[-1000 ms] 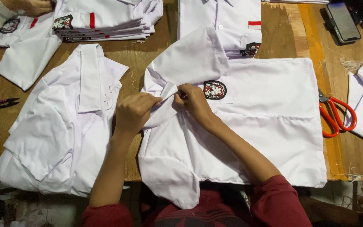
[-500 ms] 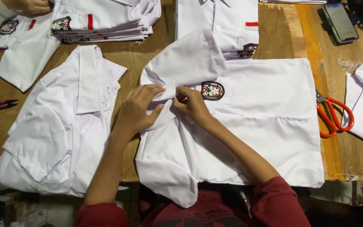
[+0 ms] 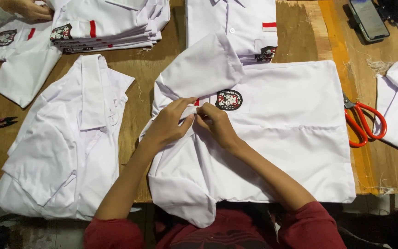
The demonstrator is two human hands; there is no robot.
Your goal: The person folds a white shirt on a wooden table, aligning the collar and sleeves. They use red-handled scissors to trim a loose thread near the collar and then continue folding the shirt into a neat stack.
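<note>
Pinching white shirt [image 3: 272, 138], hands [image 3: 194, 122] (seemingly touching), wooden table [image 3: 153, 74]

Bright, even overhead light. White cotton shirt [image 3: 272, 138] near overexposed, folds faint. Soft short shadows on brown wooden worktop [image 3: 153, 78]. Focus sharp throughout; bottom edge dark, murky.

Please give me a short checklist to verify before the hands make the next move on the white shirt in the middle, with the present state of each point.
1. Both hands on the cloth: left hand and right hand pinch the white shirt near the collar: ok.
2. Embroidered badge uncovered: ok.
3. Shirt body flat: creases run below the hands: not ok.
4. Red-handled scissors apart from the cloth: blade tip at the shirt's edge: cannot tell.
5. Button fastened under the fingers: hidden: cannot tell.
6. Neighbouring loose shirt not overlapping: ok.
</note>
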